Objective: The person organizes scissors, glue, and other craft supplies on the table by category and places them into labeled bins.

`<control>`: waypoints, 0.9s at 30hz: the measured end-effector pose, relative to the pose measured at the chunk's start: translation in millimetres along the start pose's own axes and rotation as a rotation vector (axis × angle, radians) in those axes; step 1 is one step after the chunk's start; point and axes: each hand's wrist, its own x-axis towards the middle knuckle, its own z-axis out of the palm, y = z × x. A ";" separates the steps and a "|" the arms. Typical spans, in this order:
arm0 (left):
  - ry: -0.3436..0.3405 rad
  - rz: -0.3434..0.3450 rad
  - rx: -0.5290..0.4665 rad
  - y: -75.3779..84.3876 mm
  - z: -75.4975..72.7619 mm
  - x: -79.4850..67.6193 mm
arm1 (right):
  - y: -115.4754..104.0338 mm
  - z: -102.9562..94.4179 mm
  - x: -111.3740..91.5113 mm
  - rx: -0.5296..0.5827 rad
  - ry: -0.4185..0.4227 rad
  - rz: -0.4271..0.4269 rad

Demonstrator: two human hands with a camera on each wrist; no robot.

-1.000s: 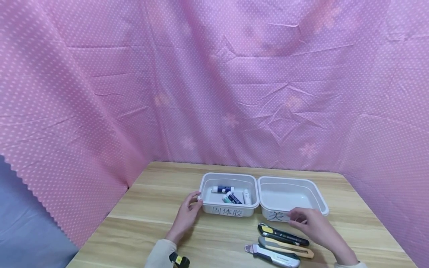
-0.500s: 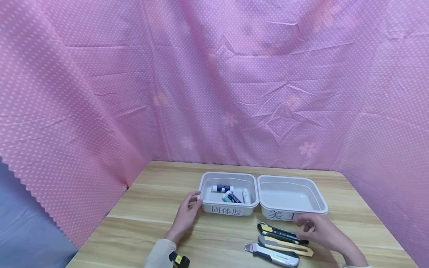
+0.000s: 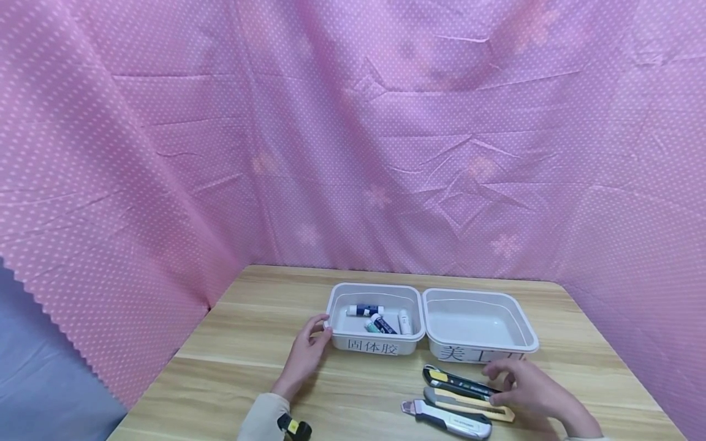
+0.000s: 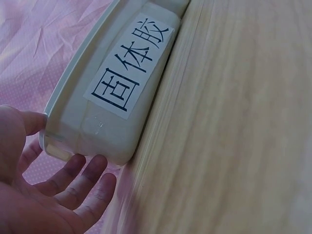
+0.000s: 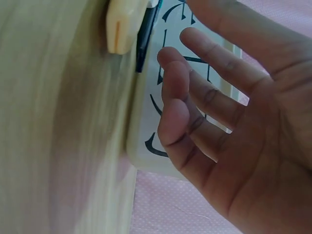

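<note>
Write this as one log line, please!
left fingers: touching left box rim | right fingers: holding nothing, near cutters | left box: glue sticks | table: three cutters

Shows smooth, glossy plastic on tubs (image 3: 474,324), paper on labels (image 4: 129,70), grained wood on tabletop (image 3: 242,343), creased cloth on curtain (image 3: 408,153)

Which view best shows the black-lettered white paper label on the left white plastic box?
The left wrist view: the black-lettered white paper label appears large, its three characters clear. The head view shows it whole but small. The right wrist view misses it, showing another black-on-white label.
</note>
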 end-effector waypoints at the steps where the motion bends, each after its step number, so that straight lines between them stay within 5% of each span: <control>1: 0.002 -0.005 0.003 0.0 0.1 0.4 | 0.5 0.4 0.1 0.002 -0.005 0.009; 27: -0.008 -0.028 0.015 -3.3 -1.0 2.8 | 9.6 6.1 -0.1 -0.035 -0.042 -0.037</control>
